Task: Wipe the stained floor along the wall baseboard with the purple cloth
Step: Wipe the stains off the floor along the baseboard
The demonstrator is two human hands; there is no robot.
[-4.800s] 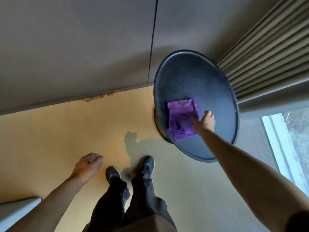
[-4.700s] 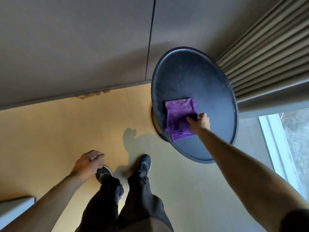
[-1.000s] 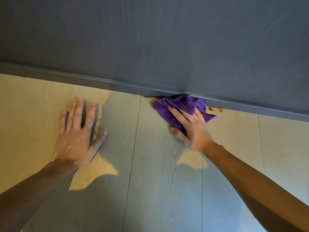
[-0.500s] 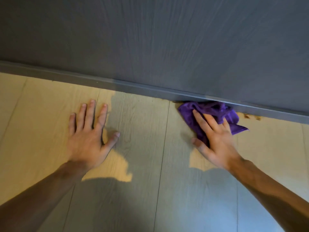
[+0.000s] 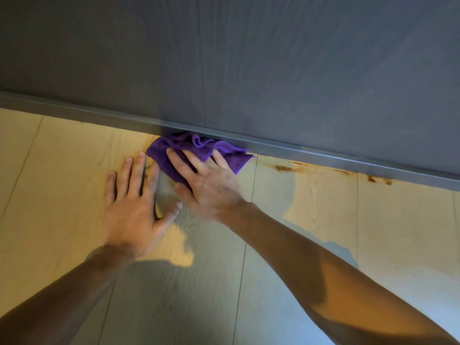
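Note:
The crumpled purple cloth lies on the pale wood floor, pushed against the grey baseboard. My right hand presses flat on the cloth, fingers spread over it. My left hand rests palm down on the floor just left of the cloth, fingers apart, holding nothing. Brown stain marks run along the baseboard to the right of the cloth, with more brown stain marks further right.
A dark grey wood-grain wall fills the upper half of the view. Floorboard seams run toward the wall. Shadow from my arms and body covers the lower middle of the floor.
My right hand has slid the cloth left along the baseboard, close to my left hand. The stain marks to the right of the cloth now show uncovered.

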